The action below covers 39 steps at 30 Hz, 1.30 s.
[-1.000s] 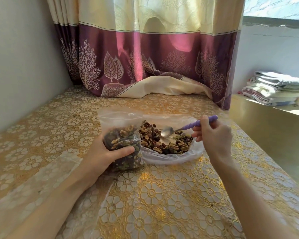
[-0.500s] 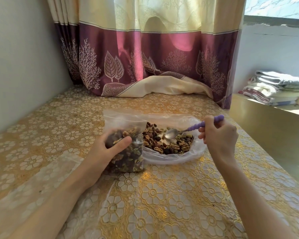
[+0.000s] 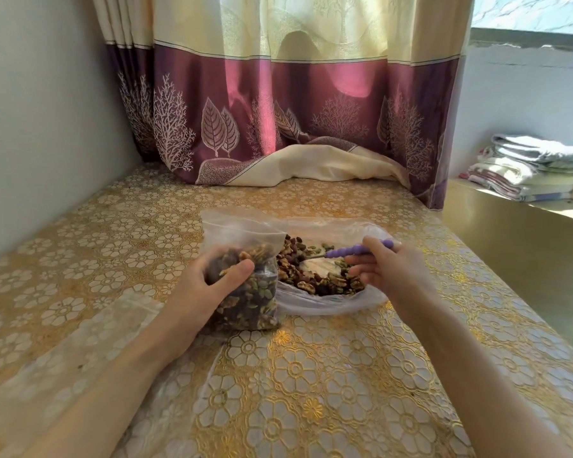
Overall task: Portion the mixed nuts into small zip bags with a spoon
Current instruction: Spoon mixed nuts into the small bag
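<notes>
Your right hand (image 3: 387,272) grips the spoon (image 3: 351,251), bowl buried in the nuts (image 3: 315,276); the small bag (image 3: 245,276), clasped by your left hand (image 3: 205,285), stands just left, mouth up.

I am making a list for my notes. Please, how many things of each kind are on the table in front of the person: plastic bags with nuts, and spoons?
Plastic bags with nuts: 2, the small zip bag held by the left hand, and the large bag lying open.
Spoons: 1, the purple-handled spoon in the right hand.
Total: 3
</notes>
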### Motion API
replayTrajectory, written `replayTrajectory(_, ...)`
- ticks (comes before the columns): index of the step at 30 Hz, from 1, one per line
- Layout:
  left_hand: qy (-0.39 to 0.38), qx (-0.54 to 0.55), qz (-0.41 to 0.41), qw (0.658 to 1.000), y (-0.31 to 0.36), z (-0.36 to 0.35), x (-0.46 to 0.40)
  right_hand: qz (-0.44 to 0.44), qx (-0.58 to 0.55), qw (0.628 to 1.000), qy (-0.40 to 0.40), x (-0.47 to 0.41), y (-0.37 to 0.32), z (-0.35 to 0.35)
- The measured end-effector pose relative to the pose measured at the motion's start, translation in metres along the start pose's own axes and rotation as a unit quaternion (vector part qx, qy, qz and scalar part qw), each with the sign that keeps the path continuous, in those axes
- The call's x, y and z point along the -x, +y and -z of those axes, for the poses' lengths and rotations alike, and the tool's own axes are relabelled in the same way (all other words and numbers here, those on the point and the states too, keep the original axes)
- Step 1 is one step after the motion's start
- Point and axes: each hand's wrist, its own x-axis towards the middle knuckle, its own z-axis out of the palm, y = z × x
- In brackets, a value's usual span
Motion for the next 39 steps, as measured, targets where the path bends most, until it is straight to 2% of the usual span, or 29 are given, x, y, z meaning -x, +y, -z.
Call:
replayTrajectory(4, 0.009, -0.036, 0.004, 0.999, 0.0, -0.003, 0.0, -0.042, -0.034, 0.998, 0.031, 0.0, 0.001, -0.001)
replayTrajectory(10, 0.017, -0.031, 0.01, 0.999, 0.001, -0.005, 0.0, -0.099, -0.103, 0.987, 0.074, -0.002, -0.001, 0.0)
replayTrajectory(19, 0.037, -0.043, 0.005, 0.998, 0.002, -0.007, 0.0, -0.054, -0.157, 0.98, 0.113, 0.001, -0.015, 0.002)
replayTrajectory(25, 0.03, -0.067, 0.008, 0.997, 0.004, -0.007, 0.001, 0.037, -0.185, 0.98, 0.068, 0.014, -0.038, -0.002)
replayTrajectory(33, 0.021, -0.065, 0.013, 0.998, 0.002, -0.005, -0.001, 0.067, -0.179, 0.981, -0.026, 0.028, -0.049, -0.019)
replayTrajectory(39, 0.0, -0.034, 0.023, 0.999, 0.002, -0.005, -0.001, 0.057, -0.162, 0.984, -0.054, 0.028, -0.047, -0.021)
